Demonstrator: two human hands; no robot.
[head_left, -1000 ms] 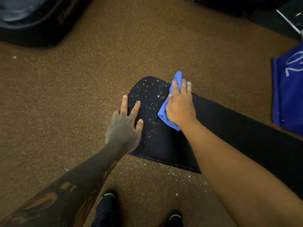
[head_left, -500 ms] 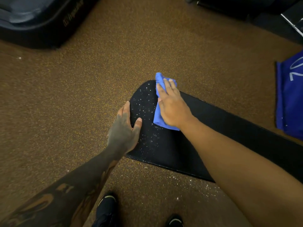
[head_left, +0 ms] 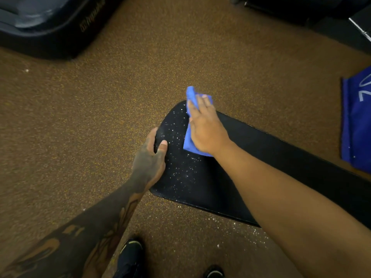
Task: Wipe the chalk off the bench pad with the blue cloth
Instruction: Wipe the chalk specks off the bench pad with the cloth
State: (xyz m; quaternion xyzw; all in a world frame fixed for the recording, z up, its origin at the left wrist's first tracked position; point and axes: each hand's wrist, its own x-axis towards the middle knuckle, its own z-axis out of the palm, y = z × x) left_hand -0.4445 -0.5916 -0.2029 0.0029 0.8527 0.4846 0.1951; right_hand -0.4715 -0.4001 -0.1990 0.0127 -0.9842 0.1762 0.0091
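Observation:
A black bench pad (head_left: 261, 157) runs from the centre toward the lower right, its rounded end speckled with white chalk (head_left: 180, 163). My right hand (head_left: 206, 129) lies flat on the folded blue cloth (head_left: 189, 143), pressing it onto the pad near the rounded end's far edge; part of the cloth pokes out past my fingertips. My left hand (head_left: 149, 159) grips the pad's left edge, thumb on top and fingers curled around the side.
Brown speckled rubber floor (head_left: 100, 127) surrounds the pad, with spilled chalk below its near edge. A dark machine base (head_left: 46, 23) stands at top left and a blue bag (head_left: 357, 121) at right. My shoes (head_left: 130, 255) show at the bottom.
My right hand has slid the cloth leftward and away across the pad's end. My left hand has shifted from lying flat on the pad to gripping its edge.

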